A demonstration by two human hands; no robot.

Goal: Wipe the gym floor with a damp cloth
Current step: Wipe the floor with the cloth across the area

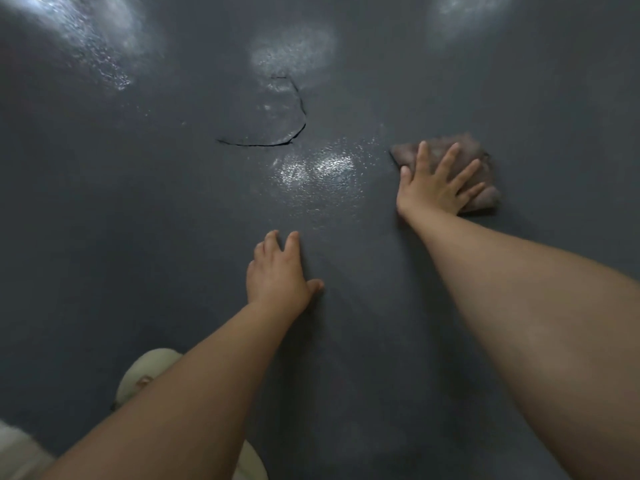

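Dark gym floor (138,202) — cracked far centre; right hand (436,183) spread flat on brown cloth (481,199), left hand (277,271) flat on floor.

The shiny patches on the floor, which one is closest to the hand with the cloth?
The bright patch just left of the right hand pressing the cloth, below the curved crack. The other glares sit far off along the top of the view.
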